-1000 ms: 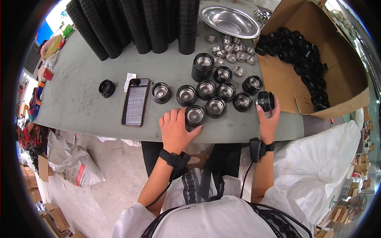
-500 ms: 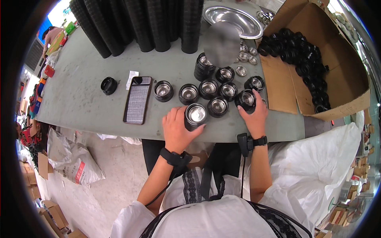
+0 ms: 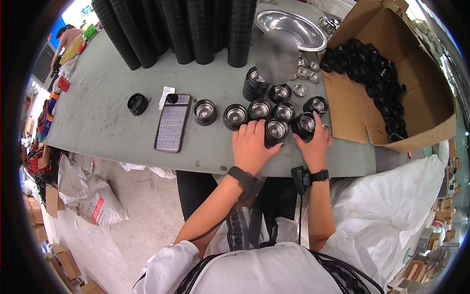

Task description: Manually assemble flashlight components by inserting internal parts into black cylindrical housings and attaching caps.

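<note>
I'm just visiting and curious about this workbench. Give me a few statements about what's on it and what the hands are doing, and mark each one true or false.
1. The left hand rests against a black cap with a shiny insert. True.
2. The right hand is lifted well above the table. False: it is down on the table at another black cap.
3. A phone lies flat on the table, left of the row of caps. True.
4. The cardboard box at the right is empty. False: it holds a heap of black parts.
5. A metal dish sits at the far side of the table. True.
</note>
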The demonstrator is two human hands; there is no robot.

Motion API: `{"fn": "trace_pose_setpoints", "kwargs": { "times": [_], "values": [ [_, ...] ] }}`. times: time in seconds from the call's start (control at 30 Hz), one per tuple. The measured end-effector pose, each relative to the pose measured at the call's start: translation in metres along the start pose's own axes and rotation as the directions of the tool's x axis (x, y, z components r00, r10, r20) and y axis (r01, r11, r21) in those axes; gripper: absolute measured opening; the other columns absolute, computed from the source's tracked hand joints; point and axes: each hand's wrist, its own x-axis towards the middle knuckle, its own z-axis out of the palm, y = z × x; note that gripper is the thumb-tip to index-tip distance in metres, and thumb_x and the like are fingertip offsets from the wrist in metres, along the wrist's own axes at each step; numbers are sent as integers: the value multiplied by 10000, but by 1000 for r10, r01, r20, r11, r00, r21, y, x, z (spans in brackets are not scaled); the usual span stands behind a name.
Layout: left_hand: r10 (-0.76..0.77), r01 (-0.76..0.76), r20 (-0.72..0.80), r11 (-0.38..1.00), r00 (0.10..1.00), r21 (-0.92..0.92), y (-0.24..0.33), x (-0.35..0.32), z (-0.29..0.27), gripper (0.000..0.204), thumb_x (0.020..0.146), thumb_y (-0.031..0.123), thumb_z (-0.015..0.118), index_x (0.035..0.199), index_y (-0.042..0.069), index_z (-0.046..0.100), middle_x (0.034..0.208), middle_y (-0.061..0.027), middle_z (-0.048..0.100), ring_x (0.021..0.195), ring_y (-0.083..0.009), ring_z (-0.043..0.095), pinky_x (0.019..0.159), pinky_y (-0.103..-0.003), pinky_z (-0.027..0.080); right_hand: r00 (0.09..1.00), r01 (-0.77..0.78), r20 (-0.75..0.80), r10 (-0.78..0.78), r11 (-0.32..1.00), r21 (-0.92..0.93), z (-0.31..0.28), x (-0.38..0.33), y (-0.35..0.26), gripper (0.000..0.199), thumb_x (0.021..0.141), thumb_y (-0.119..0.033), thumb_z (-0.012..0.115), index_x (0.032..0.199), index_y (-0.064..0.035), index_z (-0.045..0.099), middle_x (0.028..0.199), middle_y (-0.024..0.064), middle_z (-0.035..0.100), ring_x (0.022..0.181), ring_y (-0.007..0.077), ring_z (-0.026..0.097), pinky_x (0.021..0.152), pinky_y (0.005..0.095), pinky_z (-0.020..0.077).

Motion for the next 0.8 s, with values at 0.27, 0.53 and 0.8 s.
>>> {"fn": "trace_pose_setpoints", "kwargs": {
  "times": [0.27,0.53,0.8],
  "values": [
    [-28,33,45,993,999,-115,-6,-2,-10,706,573,330,832,1161,53,558,1069,-62,593,986,-251,549,829,-390,403,991,46,-136,-21,981,188,-7,2,-16,885,648,-243,811,1413,-133,378,1258,109,543,1165,292,478,1058,458,222],
    [-127,125,-263,992,957,-24,-39,24,-53,641,583,276,840,1100,12,570,1055,-126,616,985,-311,580,827,-428,440,992,120,-74,-103,950,288,1,26,-50,860,678,-204,798,1419,-110,372,1259,126,541,1163,318,484,1005,450,330],
    [-177,186,-69,970,982,159,-53,28,-38,704,598,321,825,1171,29,539,1054,-108,626,1007,-283,568,843,-432,412,993,65,53,-103,875,479,26,31,-49,940,670,-127,797,1452,-70,279,1275,194,530,1177,342,518,986,416,415]
  ]
}}
